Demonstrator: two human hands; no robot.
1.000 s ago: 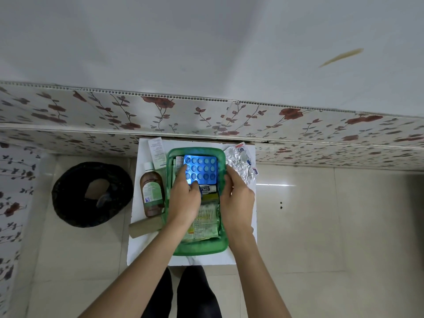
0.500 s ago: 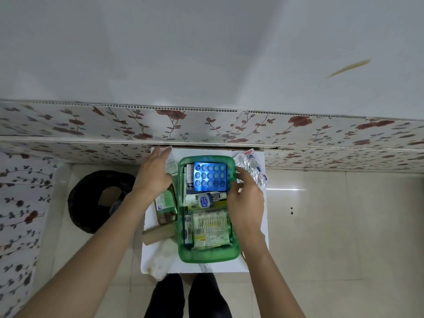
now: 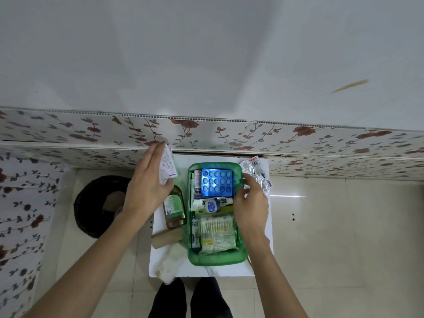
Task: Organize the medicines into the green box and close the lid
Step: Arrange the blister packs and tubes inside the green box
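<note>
The green box (image 3: 215, 260) stands open on a small white table (image 3: 259, 255). Inside lie a blue blister pack (image 3: 216, 183), a white tube (image 3: 212, 203), a pack of cotton buds (image 3: 216, 226) and other packets. My left hand (image 3: 146, 187) holds a white medicine carton (image 3: 167, 165) lifted above the table, left of the box. My right hand (image 3: 251, 203) rests at the box's right rim with fingers apart, holding nothing. A brown syrup bottle (image 3: 174, 207) lies left of the box, partly under my left hand. Silver blister strips (image 3: 257, 175) lie at the box's far right corner.
A roll of beige bandage (image 3: 166, 238) and a crumpled white cloth (image 3: 168, 262) lie at the table's near left. A black round bin (image 3: 98, 205) stands on the tiled floor to the left. A floral-panelled wall (image 3: 229, 136) runs just behind the table.
My left hand left the box, reached to the table's far left and picked up the white carton, which is now lifted. My right hand stayed at the box's right rim.
</note>
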